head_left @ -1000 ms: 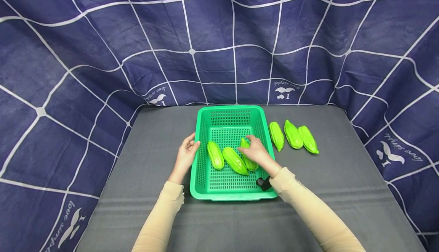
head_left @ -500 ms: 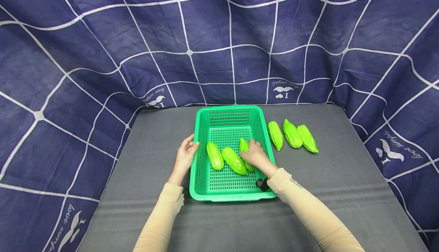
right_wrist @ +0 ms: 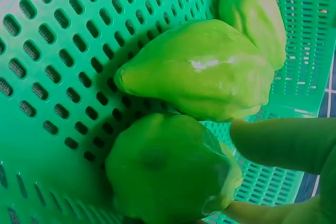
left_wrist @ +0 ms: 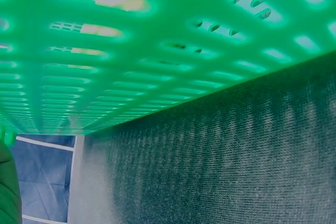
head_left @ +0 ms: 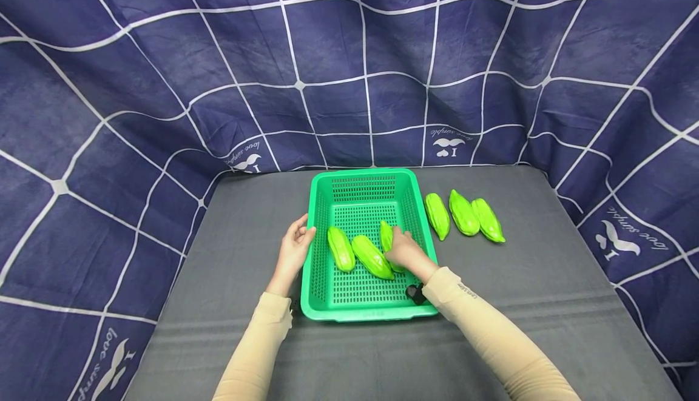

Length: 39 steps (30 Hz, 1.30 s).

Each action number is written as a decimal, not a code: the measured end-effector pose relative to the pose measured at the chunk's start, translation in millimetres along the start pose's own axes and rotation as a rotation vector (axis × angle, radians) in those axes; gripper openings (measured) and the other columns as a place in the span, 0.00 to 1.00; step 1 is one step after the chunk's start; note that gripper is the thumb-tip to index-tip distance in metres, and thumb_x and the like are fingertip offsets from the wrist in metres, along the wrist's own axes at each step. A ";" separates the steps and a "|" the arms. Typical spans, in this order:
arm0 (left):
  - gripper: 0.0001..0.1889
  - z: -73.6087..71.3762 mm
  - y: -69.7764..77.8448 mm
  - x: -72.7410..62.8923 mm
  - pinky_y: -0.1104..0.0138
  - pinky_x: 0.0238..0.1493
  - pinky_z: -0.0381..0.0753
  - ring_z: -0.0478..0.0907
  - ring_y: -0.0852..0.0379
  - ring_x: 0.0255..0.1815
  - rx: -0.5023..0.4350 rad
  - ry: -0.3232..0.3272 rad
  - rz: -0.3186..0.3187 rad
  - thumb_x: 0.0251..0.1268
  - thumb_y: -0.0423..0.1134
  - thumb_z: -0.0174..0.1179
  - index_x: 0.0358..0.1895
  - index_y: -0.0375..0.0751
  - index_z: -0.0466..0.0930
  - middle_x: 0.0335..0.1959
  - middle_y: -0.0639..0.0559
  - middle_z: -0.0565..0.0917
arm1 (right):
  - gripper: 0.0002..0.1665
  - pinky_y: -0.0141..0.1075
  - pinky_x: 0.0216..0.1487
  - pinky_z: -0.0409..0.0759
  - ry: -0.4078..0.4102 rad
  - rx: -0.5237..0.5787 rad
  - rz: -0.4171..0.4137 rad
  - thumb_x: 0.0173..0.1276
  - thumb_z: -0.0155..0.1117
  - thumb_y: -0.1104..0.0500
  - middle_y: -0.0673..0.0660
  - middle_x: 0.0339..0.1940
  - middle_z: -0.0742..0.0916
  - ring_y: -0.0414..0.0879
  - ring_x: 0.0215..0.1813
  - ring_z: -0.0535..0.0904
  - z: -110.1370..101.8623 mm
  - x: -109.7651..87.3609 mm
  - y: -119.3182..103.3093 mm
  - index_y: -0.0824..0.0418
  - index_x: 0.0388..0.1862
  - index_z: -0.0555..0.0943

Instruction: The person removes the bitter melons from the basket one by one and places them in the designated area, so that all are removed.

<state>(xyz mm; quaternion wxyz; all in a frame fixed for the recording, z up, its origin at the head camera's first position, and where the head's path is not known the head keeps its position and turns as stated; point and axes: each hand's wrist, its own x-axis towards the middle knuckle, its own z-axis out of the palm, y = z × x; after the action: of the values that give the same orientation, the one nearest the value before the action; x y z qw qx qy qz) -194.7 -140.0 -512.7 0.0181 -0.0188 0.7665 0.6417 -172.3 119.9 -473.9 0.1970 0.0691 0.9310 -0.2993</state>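
In the head view my left hand (head_left: 295, 246) grips the left rim of a green slotted plastic basket (head_left: 369, 314), thumb at the rim. Only a sliver of that hand shows in the left wrist view, beside the basket's wall. My right hand (head_left: 406, 254) reaches into the basket and holds the rightmost green ribbed fruit (head_left: 385, 236), hiding its near part. In the right wrist view its thumb (right_wrist: 283, 140) lies between this fruit (right_wrist: 163, 166) and the middle fruit (right_wrist: 197, 72). A third fruit (head_left: 341, 249) lies at the left inside the basket.
Three more green fruits (head_left: 464, 214) lie on the grey tabletop (head_left: 524, 304) just right of the basket. A blue curtain (head_left: 338, 43) with white grid lines encloses the back and sides. The right wrist's black camera (head_left: 416, 293) is low over the basket's near right corner.
My right hand has moved slightly nearer along the rightmost fruit, and its fingers have closed round it. More of the fruit's far end shows. The left hand keeps its place on the rim.
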 end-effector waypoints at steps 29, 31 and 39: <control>0.30 0.9 -0.1 1.5 0.51 0.63 0.72 0.76 0.39 0.62 0.005 -0.003 -0.008 0.74 0.40 0.56 0.75 0.39 0.61 0.46 0.46 0.77 | 0.42 0.57 0.64 0.71 0.146 0.056 -0.128 0.62 0.65 0.64 0.73 0.66 0.74 0.67 0.67 0.70 -28.7 -15.9 -11.7 0.69 0.73 0.62; 0.30 1.0 -0.5 1.2 0.51 0.63 0.72 0.76 0.40 0.62 0.013 0.004 0.003 0.74 0.41 0.57 0.75 0.40 0.62 0.45 0.46 0.76 | 0.42 0.57 0.63 0.72 0.155 0.071 -0.142 0.63 0.67 0.62 0.73 0.66 0.75 0.67 0.66 0.72 -34.7 -18.2 -11.9 0.69 0.74 0.62; 0.29 1.0 -0.2 -0.5 0.51 0.62 0.73 0.77 0.40 0.62 0.013 0.016 0.021 0.73 0.40 0.58 0.74 0.39 0.63 0.43 0.46 0.77 | 0.43 0.56 0.61 0.73 0.176 0.215 -0.162 0.64 0.67 0.60 0.71 0.68 0.74 0.65 0.65 0.73 -61.9 -28.1 -7.1 0.65 0.76 0.61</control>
<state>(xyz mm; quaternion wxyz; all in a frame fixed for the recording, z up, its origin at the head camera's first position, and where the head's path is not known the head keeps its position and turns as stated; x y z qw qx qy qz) -194.2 -139.1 -513.1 0.0054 -0.0155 0.7709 0.6367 -168.5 150.0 -412.7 0.0814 0.0401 0.9099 -0.4049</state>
